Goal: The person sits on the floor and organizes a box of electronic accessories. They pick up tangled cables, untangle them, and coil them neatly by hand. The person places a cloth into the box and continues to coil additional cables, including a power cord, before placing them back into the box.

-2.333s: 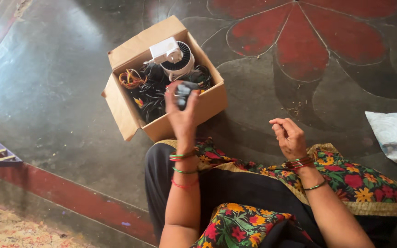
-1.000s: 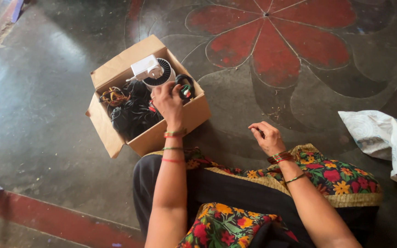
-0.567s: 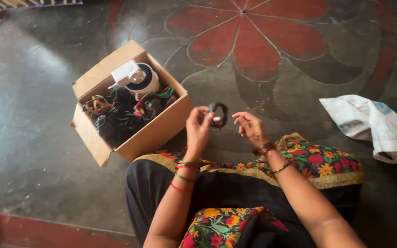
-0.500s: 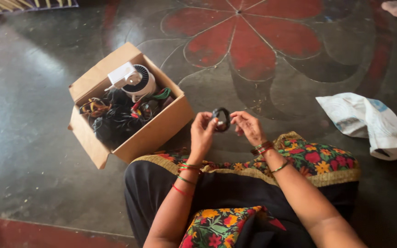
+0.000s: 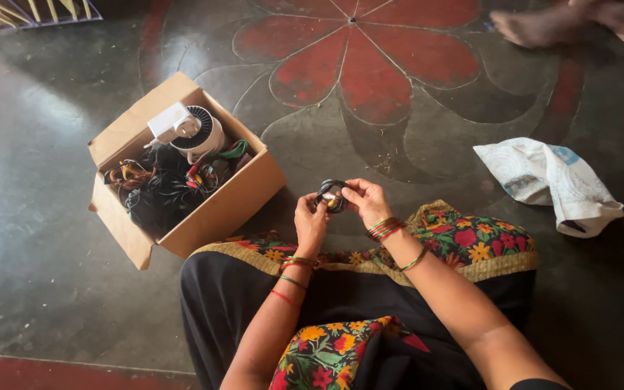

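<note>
Coil (image 5: pixel 330 195) of black cable, small, tightly looped.

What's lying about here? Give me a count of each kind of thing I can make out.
Cardboard box: 1
White round gadget in the box: 1
Tangled heap of black cables in the box: 1
Small black cable coil, held between left hand and right hand: 1
White printed bag on the floor: 1
Total: 5

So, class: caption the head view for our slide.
Both hands, left hand and right hand, hold a coiled black cable beside a cardboard box.
</note>
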